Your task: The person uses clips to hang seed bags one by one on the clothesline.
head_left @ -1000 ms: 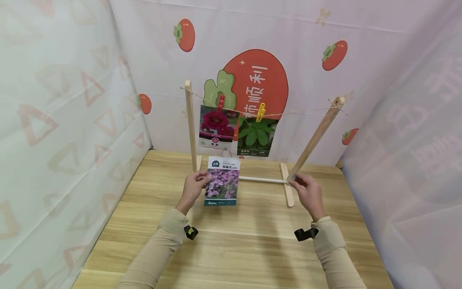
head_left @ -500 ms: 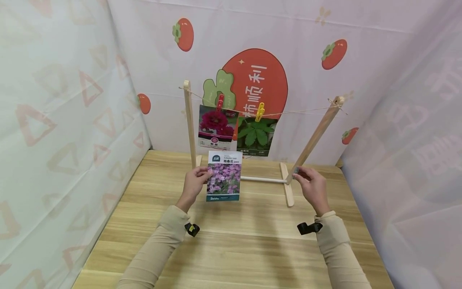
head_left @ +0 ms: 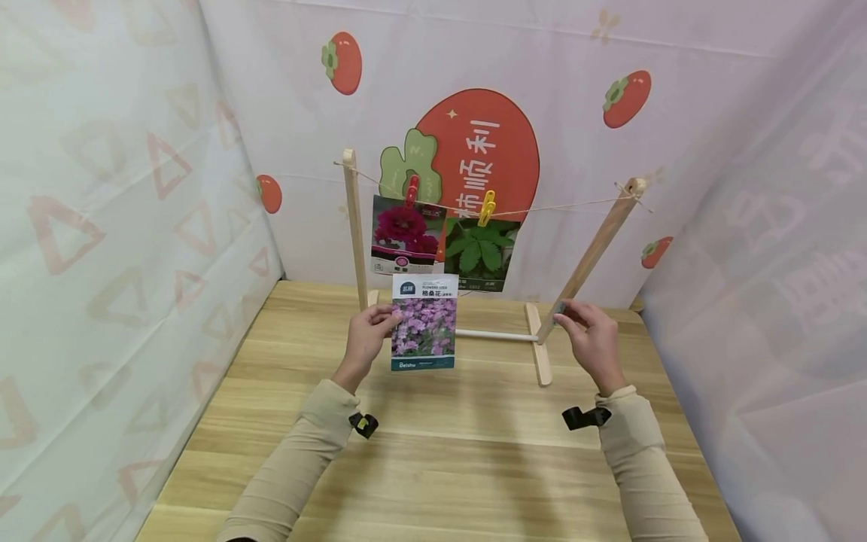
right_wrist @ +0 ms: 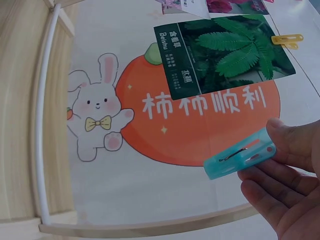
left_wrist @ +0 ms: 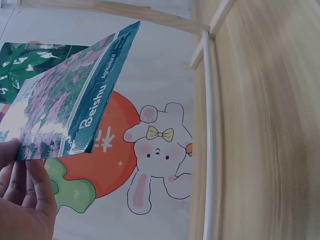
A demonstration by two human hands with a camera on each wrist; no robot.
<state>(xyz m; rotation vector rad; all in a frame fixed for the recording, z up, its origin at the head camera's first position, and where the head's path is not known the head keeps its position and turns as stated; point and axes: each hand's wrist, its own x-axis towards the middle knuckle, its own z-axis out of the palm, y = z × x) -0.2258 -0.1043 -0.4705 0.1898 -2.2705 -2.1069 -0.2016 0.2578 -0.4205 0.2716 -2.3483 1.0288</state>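
My left hand (head_left: pixel 366 336) pinches the left edge of a flower seed packet (head_left: pixel 424 324) with pink-purple blooms, held up in front of the stand. In the left wrist view the packet (left_wrist: pixel 65 100) tilts, its teal "Beishu" band outward. A light-blue plastic clothespin (right_wrist: pixel 240 153) is pinched between thumb and fingers of my right hand (head_left: pixel 592 340), near the stand's right post (head_left: pixel 589 263). On the string (head_left: pixel 562 207) hang two packets: a magenta flower packet (head_left: pixel 406 233) under a red clothespin (head_left: pixel 411 191), and a green leaf packet (head_left: pixel 479 252) under a yellow clothespin (head_left: pixel 487 208).
The wooden stand's left post (head_left: pixel 355 226) rises behind the held packet. A white rod (head_left: pixel 497 335) joins the posts low down, above the wooden table (head_left: pixel 447 467). Printed cloth walls (head_left: pixel 555 45) enclose the back and sides.
The held seed packet has risen with my left hand, up toward the hanging packets and slightly right. My right hand has also moved up and a little right, keeping the clothespin.
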